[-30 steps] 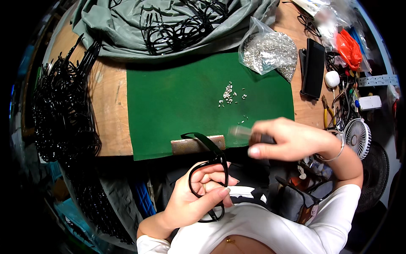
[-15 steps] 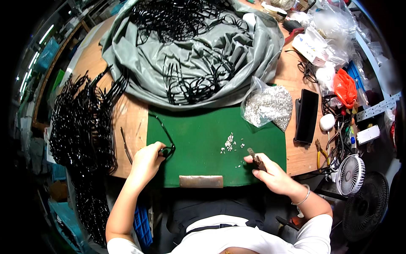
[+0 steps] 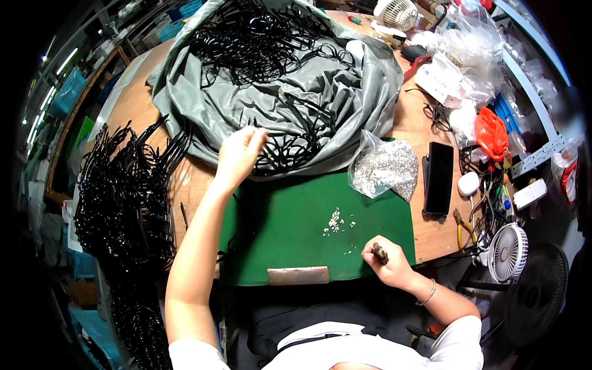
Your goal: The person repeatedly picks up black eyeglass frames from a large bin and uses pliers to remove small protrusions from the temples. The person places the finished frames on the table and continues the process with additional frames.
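My left hand (image 3: 242,153) reaches over the near edge of the grey cloth (image 3: 213,111), beside a pile of thin black straps (image 3: 290,148). Its fingers are pressed together; what they hold, if anything, is hidden. My right hand (image 3: 391,265) is closed around a short, dark hand tool (image 3: 378,253) above the right front of the green mat (image 3: 290,216). Small silvery pieces (image 3: 334,222) lie scattered on the mat to the left of that hand. Behind them a clear plastic bag (image 3: 383,166) is full of similar pieces.
A thick bundle of black straps (image 3: 126,197) hangs over the table's left side. A metal plate (image 3: 298,275) sits at the mat's front edge. To the right are a black phone (image 3: 438,179), yellow-handled pliers (image 3: 462,229), a white fan (image 3: 508,251) and tangled cables.
My left hand has moved from the mat's left side, where it held a black strap, up to the straps on the cloth. My right hand has shifted slightly toward me with its tool.
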